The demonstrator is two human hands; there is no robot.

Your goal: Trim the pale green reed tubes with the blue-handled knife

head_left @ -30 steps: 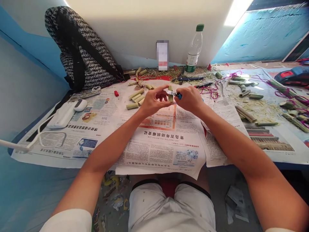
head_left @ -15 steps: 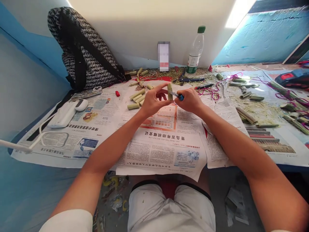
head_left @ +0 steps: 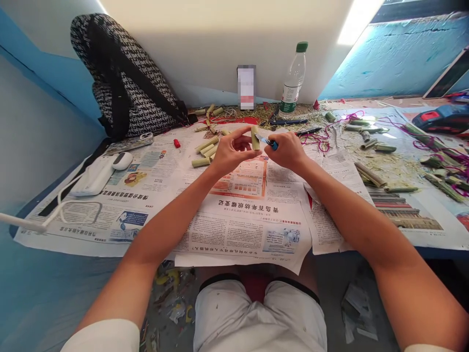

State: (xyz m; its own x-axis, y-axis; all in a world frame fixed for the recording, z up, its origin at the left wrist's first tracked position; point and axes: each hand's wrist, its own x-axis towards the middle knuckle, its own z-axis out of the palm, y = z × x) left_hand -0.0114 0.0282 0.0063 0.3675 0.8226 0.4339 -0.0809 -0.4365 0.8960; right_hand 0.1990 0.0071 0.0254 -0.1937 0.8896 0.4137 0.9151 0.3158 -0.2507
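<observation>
Between the thumb and fingertips of my left hand (head_left: 233,149) a short bamboo piece (head_left: 255,139) stands upright, pinched at its two ends. My right hand (head_left: 287,150) is closed round the blue handle of a utility knife (head_left: 270,143). The knife's blade points left and meets the right side of the bamboo, or lies just in front of it; I cannot tell which. Several cut bamboo pieces (head_left: 207,148) lie on the newspaper (head_left: 242,230) behind my left hand.
A bottle with a green cap (head_left: 293,83) and a phone (head_left: 246,88) stand at the back. On the left are a patterned bag (head_left: 128,83) and a white device (head_left: 95,173). Bamboo offcuts (head_left: 370,173), purple string (head_left: 324,142) and a blue power tool (head_left: 439,119) lie to the right.
The knife blade has shifted slightly along the bamboo, its tip now higher against the right side. Both hands keep their grips. The whole view has moved a little.
</observation>
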